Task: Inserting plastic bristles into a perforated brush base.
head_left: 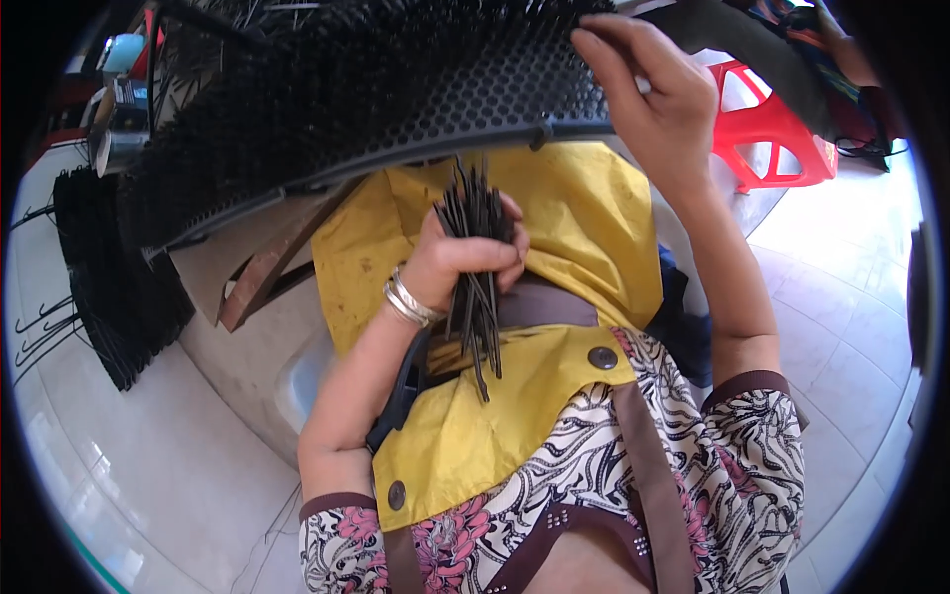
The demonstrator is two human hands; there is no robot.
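My left hand (470,252) is wrapped round a bundle of thin black sticks (475,322), held upright in front of my yellow apron. Their ends stick out above and below my fist. Over my lap lies a black board (485,104) full of round holes. Black sticks or bristles (267,109) stand densely over its left and far parts, while rows of bare holes show along the near right side. My right hand (653,84) is at the board's far right, thumb and forefinger brought together over the holes. Whatever lies between those fingertips is too small to make out.
A red plastic stool (772,134) stands on the tiled floor at right, near another person's arm (849,45). On the left floor lies a black bristly bundle (124,277) with thin hooked wires (45,337). A brown metal bar (282,252) slants beneath the board.
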